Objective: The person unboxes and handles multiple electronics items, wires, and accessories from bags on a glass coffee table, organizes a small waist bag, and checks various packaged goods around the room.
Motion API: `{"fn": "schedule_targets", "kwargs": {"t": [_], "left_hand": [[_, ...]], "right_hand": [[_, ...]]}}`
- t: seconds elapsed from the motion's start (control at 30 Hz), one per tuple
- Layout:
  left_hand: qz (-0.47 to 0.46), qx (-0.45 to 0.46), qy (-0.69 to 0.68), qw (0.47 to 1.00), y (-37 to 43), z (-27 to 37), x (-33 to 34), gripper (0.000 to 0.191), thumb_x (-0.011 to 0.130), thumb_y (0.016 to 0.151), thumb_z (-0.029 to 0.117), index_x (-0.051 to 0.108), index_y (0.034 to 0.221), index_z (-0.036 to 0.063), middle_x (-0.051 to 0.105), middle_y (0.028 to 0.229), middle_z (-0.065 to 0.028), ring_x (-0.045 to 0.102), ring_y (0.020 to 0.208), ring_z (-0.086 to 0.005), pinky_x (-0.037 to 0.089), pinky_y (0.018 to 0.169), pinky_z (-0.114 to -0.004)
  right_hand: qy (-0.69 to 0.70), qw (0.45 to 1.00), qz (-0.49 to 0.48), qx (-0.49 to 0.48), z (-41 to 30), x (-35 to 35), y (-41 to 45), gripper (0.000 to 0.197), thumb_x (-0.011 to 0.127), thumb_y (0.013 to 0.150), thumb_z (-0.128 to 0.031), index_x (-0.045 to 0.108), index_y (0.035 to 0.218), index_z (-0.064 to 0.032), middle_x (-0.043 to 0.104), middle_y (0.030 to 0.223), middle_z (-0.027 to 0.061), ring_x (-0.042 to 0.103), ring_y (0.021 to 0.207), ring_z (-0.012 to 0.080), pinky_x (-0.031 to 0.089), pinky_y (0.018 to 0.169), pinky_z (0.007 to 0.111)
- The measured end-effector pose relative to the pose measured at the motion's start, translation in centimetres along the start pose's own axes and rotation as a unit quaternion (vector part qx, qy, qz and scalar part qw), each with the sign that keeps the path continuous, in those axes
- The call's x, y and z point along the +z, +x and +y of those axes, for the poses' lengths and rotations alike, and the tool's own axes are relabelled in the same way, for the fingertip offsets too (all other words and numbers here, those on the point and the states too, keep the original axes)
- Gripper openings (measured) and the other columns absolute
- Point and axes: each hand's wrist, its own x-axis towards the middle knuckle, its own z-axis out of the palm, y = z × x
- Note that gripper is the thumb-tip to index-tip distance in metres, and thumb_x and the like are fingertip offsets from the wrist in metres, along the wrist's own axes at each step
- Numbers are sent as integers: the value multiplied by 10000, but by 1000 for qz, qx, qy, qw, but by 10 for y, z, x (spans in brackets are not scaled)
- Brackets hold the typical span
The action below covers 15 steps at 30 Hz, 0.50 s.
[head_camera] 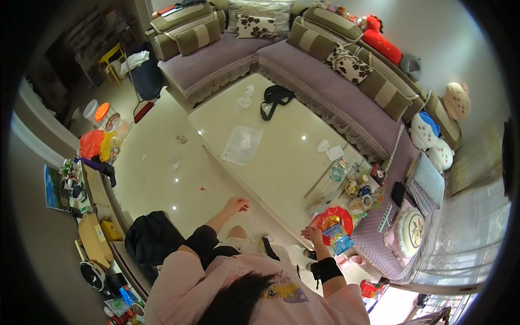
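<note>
My left hand (236, 205) is in front of my body, over the floor by the near edge of a low, glossy, pale table (280, 162). Its fingers are loosely bent and no object shows in them. My right hand (312, 234) is at the table's near right corner, fingers apart, beside a red scalloped tray (345, 217). Whether it touches the tray is unclear. A blue snack packet (340, 239) overlaps the tray's front. Farther off on the tabletop lie a clear plastic sheet or bag (242, 145), a black strapped bag (278, 94) and crumpled white tissue (245, 98).
A corner sofa with a purple cover (317, 77) borders the table. Jars (360, 202) and small items crowd its right end. Black cloth (152, 237) lies at my left, near a cluttered cabinet (95, 187). A broom (143, 110) and scraps (176, 165) are on the floor.
</note>
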Motion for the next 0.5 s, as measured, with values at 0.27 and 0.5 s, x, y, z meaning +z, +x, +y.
{"fn": "schedule_targets", "kwargs": {"t": [0.27, 0.5], "left_hand": [[90, -11, -89, 992, 27, 4, -120, 227, 454, 794, 209, 534, 903, 27, 572, 799, -69, 568, 697, -146, 443, 637, -242], [170, -38, -99, 980, 37, 14, -250, 234, 457, 794, 215, 533, 914, 29, 573, 793, -73, 568, 696, -143, 442, 637, -241]], "right_hand": [[-13, 994, -101, 45, -73, 82, 88, 256, 405, 795, -155, 478, 982, 5, 579, 867, 136, 571, 772, 207, 455, 650, 283], [-90, 993, -77, 11, -136, 215, 117, 242, 398, 797, -140, 488, 956, 19, 590, 802, 125, 584, 706, 192, 457, 580, 263]]}}
